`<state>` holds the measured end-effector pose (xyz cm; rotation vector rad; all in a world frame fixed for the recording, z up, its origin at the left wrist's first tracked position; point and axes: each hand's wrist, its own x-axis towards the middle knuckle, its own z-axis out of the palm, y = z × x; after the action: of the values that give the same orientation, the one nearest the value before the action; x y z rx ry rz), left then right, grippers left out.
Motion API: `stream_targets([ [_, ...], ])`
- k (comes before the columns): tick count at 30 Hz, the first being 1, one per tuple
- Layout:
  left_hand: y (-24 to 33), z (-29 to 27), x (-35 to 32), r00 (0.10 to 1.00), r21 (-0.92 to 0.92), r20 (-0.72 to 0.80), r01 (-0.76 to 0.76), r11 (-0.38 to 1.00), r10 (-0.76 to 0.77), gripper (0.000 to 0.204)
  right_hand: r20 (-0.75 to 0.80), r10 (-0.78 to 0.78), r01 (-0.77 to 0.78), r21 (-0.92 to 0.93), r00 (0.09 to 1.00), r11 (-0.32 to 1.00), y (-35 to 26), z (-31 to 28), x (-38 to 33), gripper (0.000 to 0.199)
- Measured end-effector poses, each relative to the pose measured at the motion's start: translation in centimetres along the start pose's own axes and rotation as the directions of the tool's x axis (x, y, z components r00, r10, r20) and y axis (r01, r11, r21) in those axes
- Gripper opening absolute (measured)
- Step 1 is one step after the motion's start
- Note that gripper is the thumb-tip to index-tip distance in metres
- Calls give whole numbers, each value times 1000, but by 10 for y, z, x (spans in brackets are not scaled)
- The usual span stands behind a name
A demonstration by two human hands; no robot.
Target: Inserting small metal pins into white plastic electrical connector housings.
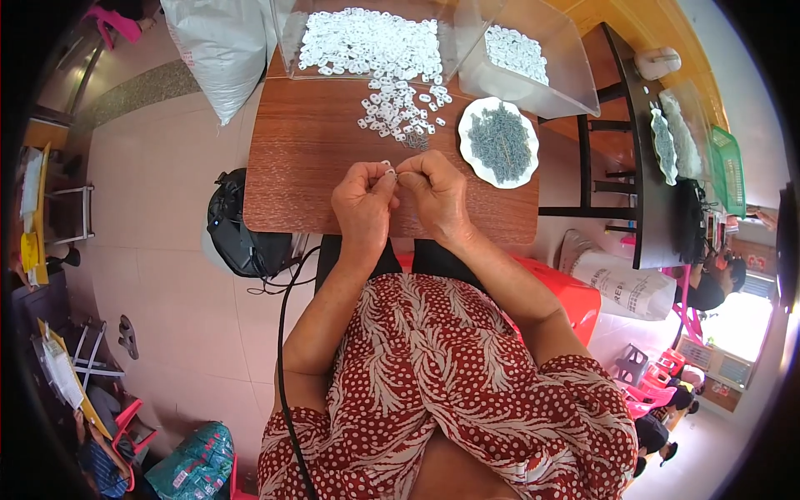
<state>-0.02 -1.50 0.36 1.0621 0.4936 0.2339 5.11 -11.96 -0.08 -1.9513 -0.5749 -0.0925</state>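
Observation:
Close together over the near part of the brown table (292, 183), my two hands meet at their fingertips. My left hand (363, 200) pinches a small white plastic piece (387, 165) between thumb and fingers. My right hand (437, 193) is closed in a pinch against it; what its fingertips hold is too small to make out. Just beyond my hands lies a small heap of grey screws (414, 142). Past that, loose white oval pieces with holes (392, 108) are spread on the tabletop. To the right, a white scalloped plate (468, 158) carries many more grey screws (500, 143).
A clear bin (287, 42) of white pieces lies at the table's far edge, beside a second translucent bin (567, 96). A white sack (218, 58) stands at the far left. A black bag (237, 225) is left of the table; a black cable (283, 350) crosses beside my left arm.

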Motion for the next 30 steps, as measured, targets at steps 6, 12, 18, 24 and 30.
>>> stream_targets([
  [6, -22, -6, 1, 913, 442, 28, -377, 814, 407, 4, 22, -107, 109, -103, 994, 989, 6, 6, 0, 11],
  [12, -16, -14, 2, 996, 182, -82, -4, 983, 19, 5, 137, 112, -129, 117, 984, 985, 13, 8, -3, 7],
  [18, -13, -17, 2, 999, 133, -48, 22, 991, -16, 6, 205, 272, -307, 164, 940, 938, 12, 8, -2, 7],
  [24, -20, -17, -4, 997, 225, -79, 35, 974, -18, 6, 153, -22, 41, -124, 988, 991, 25, 16, -8, 5],
  [30, -41, -32, 2, 984, 86, -138, 122, 989, -110, 3, 109, 15, 1, -148, 994, 989, 21, 30, -21, 5],
])
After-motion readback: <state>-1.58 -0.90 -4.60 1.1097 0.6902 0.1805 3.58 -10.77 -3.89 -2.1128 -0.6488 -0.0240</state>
